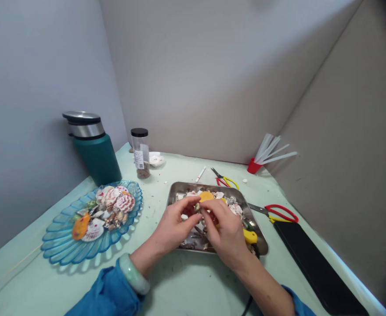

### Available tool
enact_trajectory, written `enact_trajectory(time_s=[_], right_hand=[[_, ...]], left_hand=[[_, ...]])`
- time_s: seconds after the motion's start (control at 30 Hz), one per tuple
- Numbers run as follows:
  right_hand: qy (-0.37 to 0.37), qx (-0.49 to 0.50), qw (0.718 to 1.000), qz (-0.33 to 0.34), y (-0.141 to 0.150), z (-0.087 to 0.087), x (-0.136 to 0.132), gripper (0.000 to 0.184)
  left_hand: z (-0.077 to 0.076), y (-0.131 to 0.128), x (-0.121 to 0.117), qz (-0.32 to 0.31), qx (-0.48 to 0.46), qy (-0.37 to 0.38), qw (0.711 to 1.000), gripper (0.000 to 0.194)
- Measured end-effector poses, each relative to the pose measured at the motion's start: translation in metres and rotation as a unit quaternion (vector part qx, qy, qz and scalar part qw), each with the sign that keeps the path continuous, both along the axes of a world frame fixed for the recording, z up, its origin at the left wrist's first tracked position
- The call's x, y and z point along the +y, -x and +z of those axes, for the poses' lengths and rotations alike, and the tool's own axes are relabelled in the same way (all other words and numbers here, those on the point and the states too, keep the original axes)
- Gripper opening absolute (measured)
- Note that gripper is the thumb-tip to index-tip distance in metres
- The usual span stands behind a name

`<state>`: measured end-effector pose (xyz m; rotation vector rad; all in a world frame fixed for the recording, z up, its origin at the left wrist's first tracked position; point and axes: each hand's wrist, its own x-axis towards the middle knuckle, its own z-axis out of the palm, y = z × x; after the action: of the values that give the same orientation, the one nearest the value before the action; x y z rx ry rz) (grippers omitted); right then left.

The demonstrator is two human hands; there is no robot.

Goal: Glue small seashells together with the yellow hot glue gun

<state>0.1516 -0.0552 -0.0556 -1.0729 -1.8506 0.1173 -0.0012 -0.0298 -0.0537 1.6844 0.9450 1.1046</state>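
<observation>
Above the metal tray [263, 245], the fingertips of my left hand [174, 224] and my right hand [225, 228] meet around a small greenish-brown shell [197, 207]. Both hands are closed in a pinch, and fingers cover part of the shell. Under them, the tray holds several loose shells, among them an orange scallop shell [206, 196] and pinkish-white shells [235, 209]. A yellow-bodied tool [250, 236], perhaps a glue gun, lies at the tray's right side, partly hidden by my right hand.
Left stands a blue scalloped dish [57, 250] of shells, before a teal bottle [97, 158]. A clear jar [141, 153] is behind. Small scissors [224, 179], larger scissors [278, 212], a black slab [314, 263] and a red cup [254, 166] of white sticks lie right.
</observation>
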Motion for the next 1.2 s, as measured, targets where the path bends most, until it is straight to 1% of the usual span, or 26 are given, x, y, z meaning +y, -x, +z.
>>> enact_trajectory(time_s=[0.1,0.23,0.37,0.5,0.67,0.9,1.1,1.2], right_hand=[[0.017,0.027,0.999,-0.006,0.0,0.001,0.0,0.016],[0.034,0.033,0.999,-0.016,-0.001,0.001,-0.001,0.012],[0.038,0.022,0.999,-0.015,0.0,0.002,-0.001,0.009],[0.027,0.022,0.999,-0.01,0.0,0.002,-0.001,0.01],[0.015,0.017,1.0,-0.014,0.0,0.001,0.0,0.011],[-0.002,-0.001,1.0,-0.026,0.001,-0.001,-0.001,0.009],[-0.034,-0.045,0.998,-0.023,0.001,-0.002,-0.001,0.01],[-0.029,-0.037,0.999,-0.024,0.001,-0.001,-0.001,0.009]], left_hand=[[0.001,0.0,0.0,-0.002,-0.014,0.001,1.0,0.039],[-0.001,0.0,0.001,0.009,-0.042,0.008,0.999,0.033],[-0.003,0.0,0.001,-0.002,-0.066,0.012,0.998,0.027],[-0.004,0.0,0.002,-0.016,-0.059,0.012,0.998,0.028],[-0.004,0.001,0.004,-0.012,-0.047,0.015,0.999,0.029],[0.0,0.001,0.001,-0.005,-0.047,0.031,0.998,0.03],[0.005,0.0,0.0,-0.018,-0.052,0.037,0.998,0.029],[0.005,0.001,0.0,-0.011,-0.036,0.034,0.999,0.029]])
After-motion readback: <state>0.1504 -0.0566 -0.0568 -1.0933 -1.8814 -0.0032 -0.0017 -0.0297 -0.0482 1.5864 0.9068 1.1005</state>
